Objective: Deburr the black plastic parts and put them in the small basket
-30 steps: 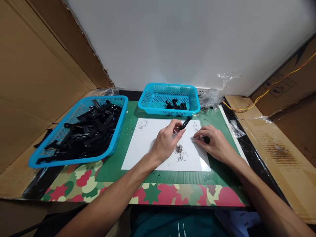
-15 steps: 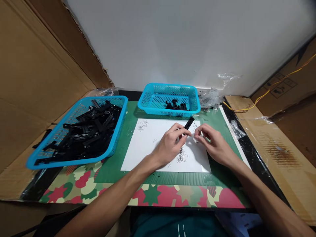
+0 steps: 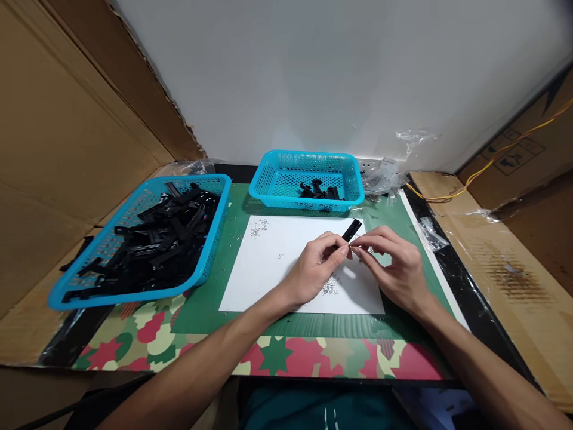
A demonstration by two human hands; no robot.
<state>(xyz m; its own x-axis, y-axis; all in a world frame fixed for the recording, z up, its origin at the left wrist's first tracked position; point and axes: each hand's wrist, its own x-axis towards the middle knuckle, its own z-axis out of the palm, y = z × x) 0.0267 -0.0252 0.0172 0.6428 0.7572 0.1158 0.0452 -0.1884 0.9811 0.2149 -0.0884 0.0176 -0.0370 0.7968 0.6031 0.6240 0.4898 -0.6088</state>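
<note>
My left hand (image 3: 319,266) is closed around a long black plastic part (image 3: 352,230), whose far end sticks out up and to the right past the fingers. The fingertips of my right hand (image 3: 393,263) are pinched together against the near end of that part, by my left thumb. Whatever sits in this pinch is too small or hidden to name. Beneath both hands lies a white sheet of paper (image 3: 250,275). A pile of tiny bent wire pieces (image 3: 330,286) rests on it just below my left hand, and a smaller cluster lies at its far left corner.
To the left, a large blue basket (image 3: 213,239) is heaped with black plastic parts (image 3: 165,233). A smaller blue basket (image 3: 286,203) at the back holds several black pieces (image 3: 317,190). Clear plastic bags (image 3: 382,179) lie beside it. Cardboard walls (image 3: 89,119) flank both sides; a yellow cable (image 3: 474,177) runs at right.
My right hand has come left until its fingertips meet the black part. My left hand has turned slightly, and the part's far end now leans further right.
</note>
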